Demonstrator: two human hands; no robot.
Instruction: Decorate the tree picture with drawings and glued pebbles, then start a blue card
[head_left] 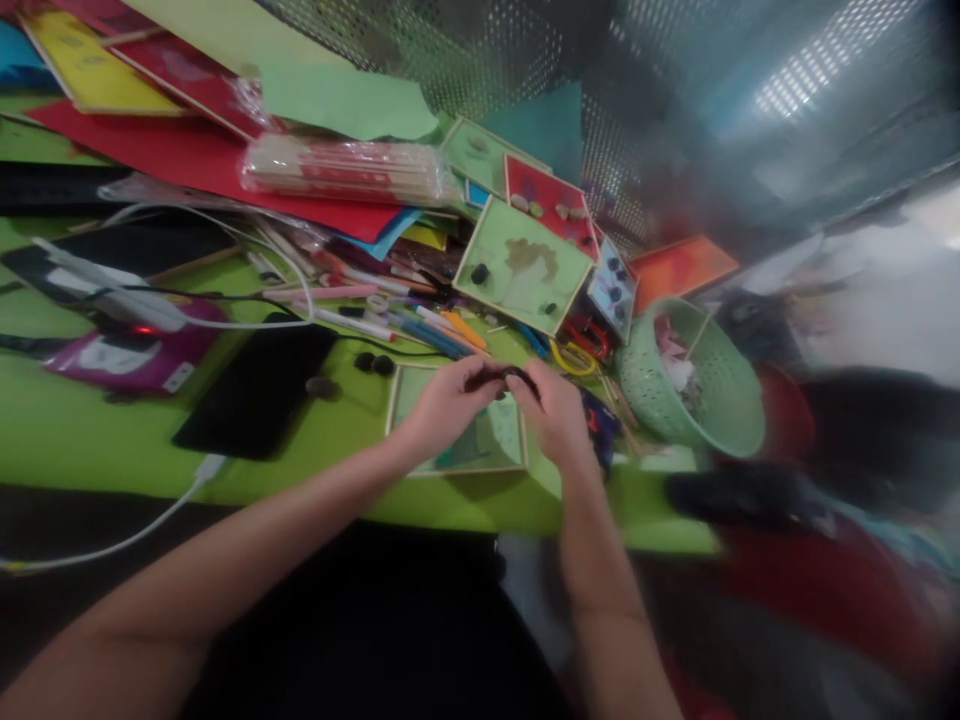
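My left hand (448, 402) and my right hand (553, 408) meet over the table, fingers closed in a pinch. Between their fingertips is a small dark piece (514, 373), pebble-like but mostly hidden by the fingers. Just below lies a wood-edged panel (491, 440) with pale green and teal paper, partly covered by my left hand. Two black pebbles (373, 364) rest left of the panel. A brownish pebble (321, 387) sits farther left, at the edge of a black phone or tablet (259, 390).
Behind my hands are pens (431, 330), yellow-handled scissors (574, 357) and a green framed panel with stones (525, 262). A pale green basket (731, 400) stands right. Wrapped sticks (345, 170) lie at the back; a purple device with cables (139, 350) is left on the green tabletop (97, 430).
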